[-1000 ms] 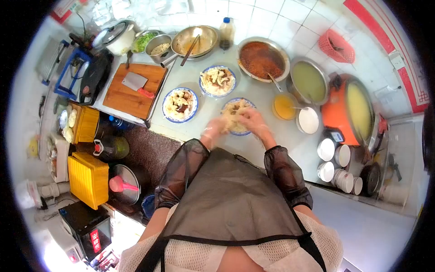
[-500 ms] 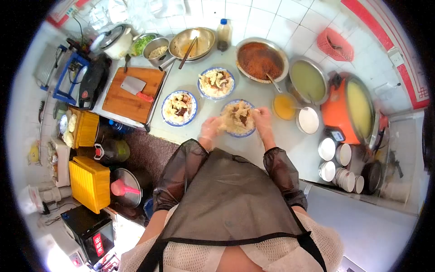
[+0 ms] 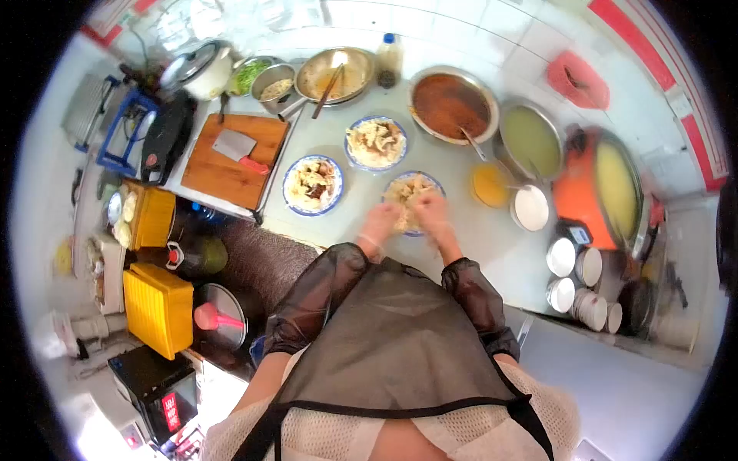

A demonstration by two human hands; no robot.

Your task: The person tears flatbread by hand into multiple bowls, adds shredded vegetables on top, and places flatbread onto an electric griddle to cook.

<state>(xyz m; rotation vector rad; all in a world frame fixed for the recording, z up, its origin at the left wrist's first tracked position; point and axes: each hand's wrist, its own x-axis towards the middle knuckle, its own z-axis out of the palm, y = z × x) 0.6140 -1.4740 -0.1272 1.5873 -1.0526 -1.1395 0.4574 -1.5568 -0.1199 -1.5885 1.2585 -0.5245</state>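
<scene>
The hands hide the near side of the plate [image 3: 439, 189], and motion blur smears the fingers, so whether either hand grasps any of the food [image 3: 408, 185] cannot be told. Sheer dark sleeves [image 3: 323, 286] cover both forearms, and the upper arms are partly hidden by the apron [image 3: 392, 330]. The left hand [image 3: 378, 223] reaches in from the left, the right hand [image 3: 432, 215] from the right; both have curled fingers, close together over the plate's near half. The plate stands on the tabletop [image 3: 492, 257], nearer the person than the left plate [image 3: 339, 194] and far plate [image 3: 404, 144], both also loaded with food.
</scene>
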